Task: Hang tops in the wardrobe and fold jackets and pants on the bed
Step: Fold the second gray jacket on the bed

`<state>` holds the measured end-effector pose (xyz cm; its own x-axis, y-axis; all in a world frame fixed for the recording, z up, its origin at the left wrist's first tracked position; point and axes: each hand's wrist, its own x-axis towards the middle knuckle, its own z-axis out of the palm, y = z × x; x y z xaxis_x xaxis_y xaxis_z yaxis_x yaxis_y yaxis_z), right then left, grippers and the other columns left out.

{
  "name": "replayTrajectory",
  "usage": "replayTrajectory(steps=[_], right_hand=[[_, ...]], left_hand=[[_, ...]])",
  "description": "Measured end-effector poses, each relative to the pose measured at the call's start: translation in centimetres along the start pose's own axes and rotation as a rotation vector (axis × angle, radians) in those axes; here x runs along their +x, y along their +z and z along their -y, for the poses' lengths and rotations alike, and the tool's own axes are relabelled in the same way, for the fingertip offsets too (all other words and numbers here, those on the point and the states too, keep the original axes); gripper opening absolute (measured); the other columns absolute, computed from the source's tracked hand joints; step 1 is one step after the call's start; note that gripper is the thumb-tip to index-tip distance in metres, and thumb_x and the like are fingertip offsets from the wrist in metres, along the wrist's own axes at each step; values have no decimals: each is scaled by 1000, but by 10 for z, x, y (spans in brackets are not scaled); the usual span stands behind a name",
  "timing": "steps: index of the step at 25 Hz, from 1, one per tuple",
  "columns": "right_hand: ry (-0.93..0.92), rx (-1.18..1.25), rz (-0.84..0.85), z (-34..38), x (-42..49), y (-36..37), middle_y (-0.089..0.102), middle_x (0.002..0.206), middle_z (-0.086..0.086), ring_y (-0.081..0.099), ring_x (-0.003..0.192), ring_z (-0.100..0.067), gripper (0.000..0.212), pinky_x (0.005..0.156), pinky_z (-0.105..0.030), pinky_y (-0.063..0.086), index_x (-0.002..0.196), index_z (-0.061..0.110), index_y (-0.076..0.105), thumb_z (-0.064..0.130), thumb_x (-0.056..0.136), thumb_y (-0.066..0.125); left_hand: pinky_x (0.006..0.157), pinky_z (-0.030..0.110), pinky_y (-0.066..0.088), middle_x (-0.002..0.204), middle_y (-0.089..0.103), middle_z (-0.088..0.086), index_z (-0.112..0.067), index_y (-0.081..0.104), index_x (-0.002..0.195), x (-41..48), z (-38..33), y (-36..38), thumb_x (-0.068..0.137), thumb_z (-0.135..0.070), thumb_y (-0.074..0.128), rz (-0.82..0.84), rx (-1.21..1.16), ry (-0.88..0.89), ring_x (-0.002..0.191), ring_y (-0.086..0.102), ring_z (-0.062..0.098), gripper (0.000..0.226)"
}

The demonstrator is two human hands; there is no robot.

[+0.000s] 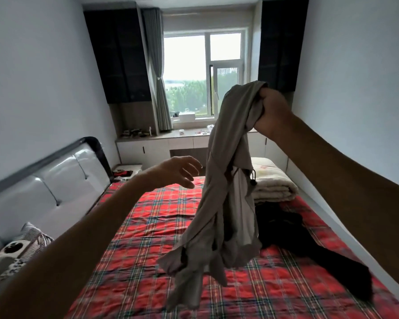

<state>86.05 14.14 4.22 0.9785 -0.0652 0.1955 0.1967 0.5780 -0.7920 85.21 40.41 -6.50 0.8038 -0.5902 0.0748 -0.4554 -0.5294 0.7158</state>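
The right hand (pixel 271 111) gripped bunched grey drawstring pants (pixel 219 192) above the plaid bed (pixel 148 226) while the open left hand (pixel 177 171) reached in (ideally for the waistband).

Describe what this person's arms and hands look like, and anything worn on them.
Both forearms are bare to the frame's edge: no sleeves show. The left hand and right hand wear no gloves, and no watch, bracelet or ring is visible. The right hand's fingers are partly hidden in the grey garment, so rings there cannot be ruled out.
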Motion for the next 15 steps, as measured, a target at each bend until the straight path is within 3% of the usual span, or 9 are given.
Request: replayTrajectory(steps=[2, 4, 6, 7, 8, 10, 13, 15], right_hand=[[4, -13, 30, 13, 2, -13, 63, 127, -18, 65, 107, -28, 41, 76, -35, 57, 134, -3, 55, 21, 103, 41], [13, 0, 72, 26, 4, -26, 66, 120, -15, 65, 102, -26, 41, 76, -33, 58, 133, -2, 54, 22, 104, 38], [14, 4, 115, 40, 9, -43, 67, 115, -14, 65, 100, -25, 42, 73, -31, 59, 133, -2, 53, 23, 105, 36], [10, 2, 123, 46, 11, -51, 66, 115, -14, 65, 101, -24, 41, 73, -32, 59, 133, -2, 53, 23, 105, 35], [12, -3, 133, 51, 13, -60, 65, 117, -14, 64, 103, -25, 41, 77, -32, 59, 132, -1, 53, 22, 105, 35], [19, -37, 118, 60, 17, -79, 64, 120, -13, 62, 105, -24, 38, 82, -34, 56, 130, 0, 55, 21, 104, 37], [-9, -33, 58, 68, 19, -104, 66, 101, -9, 63, 91, -19, 33, 73, -29, 54, 106, 4, 62, 21, 106, 33], [-29, -9, 44, 67, 17, -110, 65, 90, -6, 63, 82, -17, 36, 65, -26, 54, 92, 6, 60, 20, 107, 30]], left_hand=[[78, 26, 58, 116, 52, 20, -6, 49, 128, 26, -1, 30, 80, -1, 73, -148, -173, 21, 99, 58, 18, 54], [83, 38, 58, 114, 49, 19, -5, 48, 129, 54, 3, 54, 78, -23, 69, -213, -480, -45, 101, 56, 28, 58], [75, 36, 59, 102, 52, 17, -2, 56, 116, 80, 2, 79, 91, -15, 59, -276, -530, -91, 92, 57, 30, 29], [68, 30, 58, 93, 55, 13, -2, 61, 105, 88, 2, 90, 94, -6, 54, -320, -418, -110, 84, 58, 26, 14], [64, 25, 56, 86, 60, 9, -2, 66, 97, 97, 6, 100, 92, 0, 55, -354, -243, -105, 79, 60, 21, 13], [65, 28, 57, 83, 69, 2, -8, 74, 93, 106, 11, 113, 89, -4, 64, -408, 110, -97, 75, 66, 17, 12], [63, 36, 51, 67, 66, 1, -21, 67, 71, 105, 23, 101, 87, -20, 67, -611, 234, -226, 69, 65, 26, 17], [59, 33, 43, 60, 59, -2, -23, 62, 65, 105, 24, 87, 86, -21, 68, -713, 261, -272, 67, 62, 27, 23]])
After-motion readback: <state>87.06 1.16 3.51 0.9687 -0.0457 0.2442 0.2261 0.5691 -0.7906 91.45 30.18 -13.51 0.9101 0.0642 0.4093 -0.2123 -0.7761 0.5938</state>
